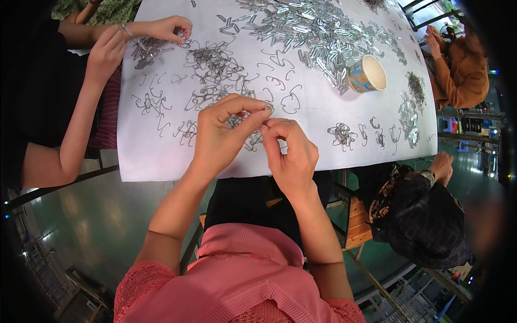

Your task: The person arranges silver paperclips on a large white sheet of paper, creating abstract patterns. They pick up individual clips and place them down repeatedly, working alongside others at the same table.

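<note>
My left hand [223, 129] is closed in a pinch above the near edge of the white-covered table [309, 153]. Close beside it, my right hand [295, 156] pinches too, the fingertips of both nearly meeting. Between them shows a bit of a small metal wire piece [268, 107]; the fingers hide most of its shape. Under and behind my hands lie small shiny metal pieces [235, 120] and loose bent wire hooks [207, 98]. A denser heap of dark wire hooks [211, 60] is farther off.
A large pile of flat silvery metal loops [301, 27] covers the far middle, beside a patterned paper cup [362, 77]. Smaller wire clusters [342, 135] lie to the right. A co-worker's hands [110, 51] work at left; other people sit at right. A wooden stool [358, 223] stands near my right.
</note>
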Motion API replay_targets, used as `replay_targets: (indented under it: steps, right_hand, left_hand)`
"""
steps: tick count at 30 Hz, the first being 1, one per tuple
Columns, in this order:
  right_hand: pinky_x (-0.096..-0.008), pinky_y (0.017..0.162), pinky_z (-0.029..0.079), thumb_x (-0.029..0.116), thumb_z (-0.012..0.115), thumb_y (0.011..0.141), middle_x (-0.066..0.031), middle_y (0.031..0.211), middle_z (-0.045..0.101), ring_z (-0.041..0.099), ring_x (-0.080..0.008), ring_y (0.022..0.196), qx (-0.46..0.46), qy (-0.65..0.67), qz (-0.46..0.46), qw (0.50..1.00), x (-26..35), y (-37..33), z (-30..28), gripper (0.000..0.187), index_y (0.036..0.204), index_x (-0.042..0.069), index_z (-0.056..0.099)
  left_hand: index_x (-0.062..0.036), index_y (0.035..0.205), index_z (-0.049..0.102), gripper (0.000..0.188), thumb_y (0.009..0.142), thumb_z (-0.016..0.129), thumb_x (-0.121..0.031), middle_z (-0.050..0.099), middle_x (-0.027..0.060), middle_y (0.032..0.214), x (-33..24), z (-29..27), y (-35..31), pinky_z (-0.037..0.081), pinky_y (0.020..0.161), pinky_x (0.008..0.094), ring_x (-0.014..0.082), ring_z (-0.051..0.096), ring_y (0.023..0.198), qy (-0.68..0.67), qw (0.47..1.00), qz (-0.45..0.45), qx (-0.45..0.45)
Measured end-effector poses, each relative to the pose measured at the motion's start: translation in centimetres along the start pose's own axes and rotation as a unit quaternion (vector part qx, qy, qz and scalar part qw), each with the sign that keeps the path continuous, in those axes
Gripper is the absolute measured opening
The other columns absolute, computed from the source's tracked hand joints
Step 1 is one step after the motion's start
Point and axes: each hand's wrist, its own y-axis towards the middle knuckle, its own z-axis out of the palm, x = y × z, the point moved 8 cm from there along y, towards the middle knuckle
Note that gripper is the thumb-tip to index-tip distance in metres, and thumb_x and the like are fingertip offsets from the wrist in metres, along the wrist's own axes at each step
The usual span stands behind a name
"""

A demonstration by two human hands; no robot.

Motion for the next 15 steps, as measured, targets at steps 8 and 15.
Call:
replay_targets:
  steps: [8, 15]
  right_hand:
    - [-0.0290, 0.053, 0.049, -0.002, 0.068, 0.080, -0.0084, 0.082, 0.065, 0.062, -0.0204, 0.060, 0.014, 0.015, 0.031, 0.999, -0.7, 0.1, 0.4, 0.015, 0.088, 0.003, 0.057]
    - [-0.0313, 0.062, 0.049, 0.017, 0.062, 0.089, -0.0088, 0.083, 0.066, 0.061, -0.0218, 0.064, 0.091, 0.025, 0.252, 0.963, -10.1, 2.6, -0.2, 0.015, 0.096, 0.004, 0.062]
  left_hand:
    - [-0.0028, 0.088, 0.072, 0.009, 0.080, 0.070, -0.006, 0.069, 0.0036, 0.082, 0.1, -0.5, 0.0, 0.042, 0.069, 0.0248, 0.0106, 0.057, 0.076, -0.035, 0.999, -0.007, 0.010]
    - [-0.0026, 0.087, 0.072, 0.008, 0.080, 0.070, -0.005, 0.069, 0.0034, 0.083, -0.6, -2.7, 0.1, 0.043, 0.070, 0.0244, 0.0099, 0.056, 0.076, -0.005, 0.999, 0.028, -0.037]
